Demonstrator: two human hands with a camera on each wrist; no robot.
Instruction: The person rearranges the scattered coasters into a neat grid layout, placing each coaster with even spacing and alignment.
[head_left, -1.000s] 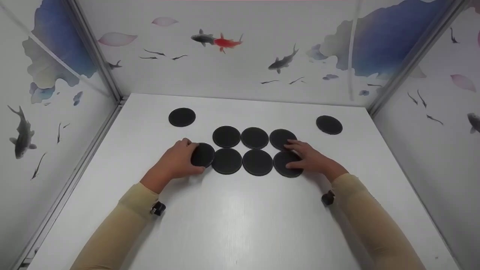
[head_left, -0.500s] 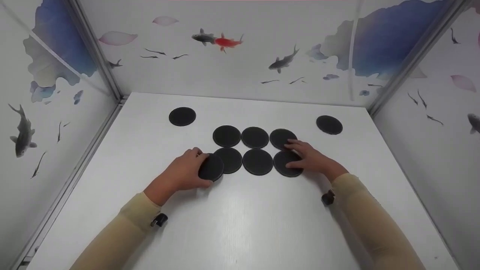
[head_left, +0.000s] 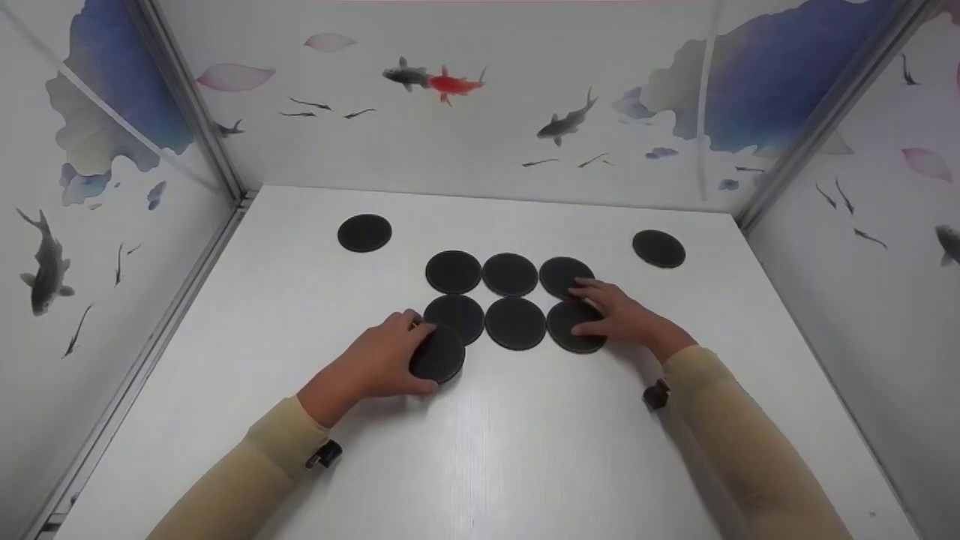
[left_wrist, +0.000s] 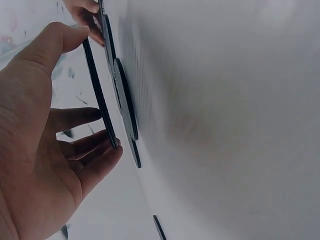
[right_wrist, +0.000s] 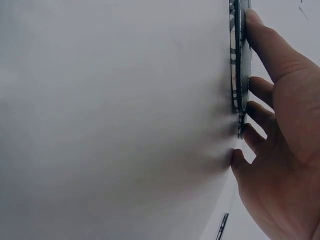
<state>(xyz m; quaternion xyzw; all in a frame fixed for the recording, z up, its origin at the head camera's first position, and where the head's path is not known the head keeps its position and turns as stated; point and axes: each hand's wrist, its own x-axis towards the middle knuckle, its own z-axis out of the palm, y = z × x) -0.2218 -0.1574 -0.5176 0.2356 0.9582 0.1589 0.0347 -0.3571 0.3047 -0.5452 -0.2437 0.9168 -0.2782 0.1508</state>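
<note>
In the head view my left hand (head_left: 379,361) holds a round black coaster (head_left: 440,355) by its edges, thumb at the near side and fingers at the far side. The left wrist view shows this coaster (left_wrist: 95,82) raised off the table, edge-on. It overlaps the front-left coaster (head_left: 456,311) of a block of two rows. My right hand (head_left: 622,313) rests at the block's right end. Its thumb lies on the front-right coaster (head_left: 564,334), and its fingertips touch the back-right coaster (head_left: 559,274). Loosely bent fingers show in the right wrist view.
Two more coasters fill the middle of the block, a back one (head_left: 510,274) and a front one (head_left: 515,324). Single coasters lie at the back left (head_left: 364,232) and back right (head_left: 658,249). Printed panels (head_left: 480,150) wall in the white table (head_left: 480,450).
My left hand has drawn the held coaster from the left of the front row toward me and to the right. My right hand has stayed in place.
</note>
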